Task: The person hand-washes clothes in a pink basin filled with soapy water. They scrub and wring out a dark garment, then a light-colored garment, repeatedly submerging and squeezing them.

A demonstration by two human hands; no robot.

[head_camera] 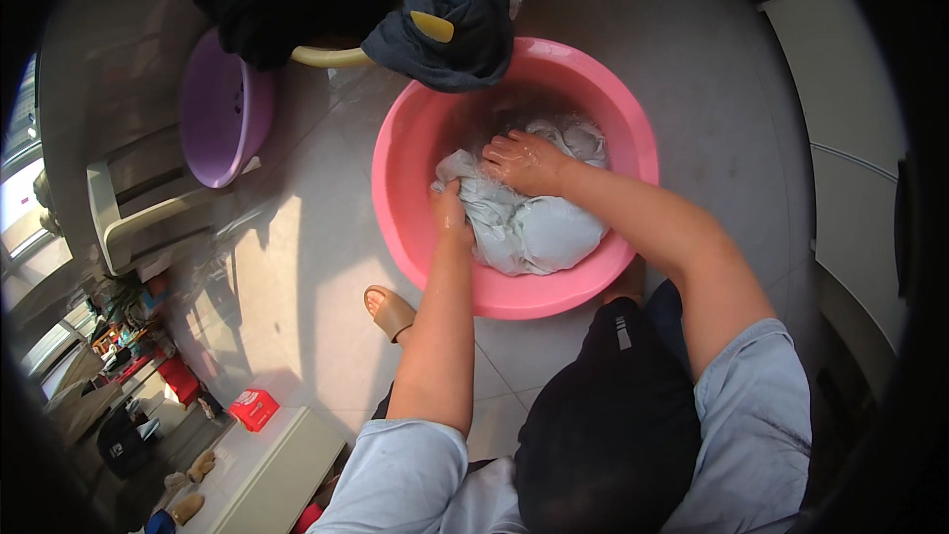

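Observation:
In front of me a pink plastic basin (393, 185) stands on the floor with water and a wet white cloth (560, 233) in it. My left hand (450, 213) grips the cloth at its left side, thumb on top and the other fingers mostly hidden. Farther in, my right hand (525, 163) rests palm down on the bunched fabric, its fingers slightly spread and wet. Part of the cloth bulges up smooth and rounded near the basin's front wall.
Beyond the pink basin, dark blue cloth (460, 52) with a yellow piece (432, 27) on it hangs over a cream basin's rim (326, 57), beside black fabric (282, 0). A purple basin (215, 111) tilts at the left by a low bench (159, 219). A white cabinet (838, 89) stands right.

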